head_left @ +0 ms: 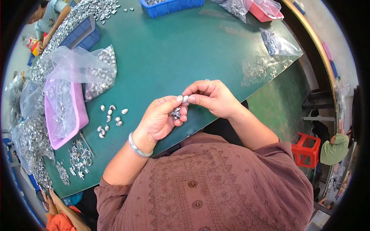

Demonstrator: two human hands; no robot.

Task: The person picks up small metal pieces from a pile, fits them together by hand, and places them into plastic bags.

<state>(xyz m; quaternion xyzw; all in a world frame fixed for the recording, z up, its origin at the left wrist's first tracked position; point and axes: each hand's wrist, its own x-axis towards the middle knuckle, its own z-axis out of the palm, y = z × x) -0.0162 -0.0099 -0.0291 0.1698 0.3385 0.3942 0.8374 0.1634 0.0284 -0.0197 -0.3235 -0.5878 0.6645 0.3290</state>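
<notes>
Your right hand [214, 98] and half-curled left hand [160, 117] pinch one small, rounded, silvery-white piece [185, 99] between fingertips at twelve o'clock, seemingly mid-work, with dark-grey metallic pieces [176, 113] in your left fingers and loose silvery teardrop-shaped pieces [109, 118] at nine o'clock apparently left, what's finished unclear.

Can read no words, labels, brands, numbers or signs anywhere in the frame. Can find no legible print on the lilac basket [80, 104] at left, the blue bin [175, 9] at top centre or the clear bag [285, 46] at upper right. Too small and blurred to tell along the right rim.
</notes>
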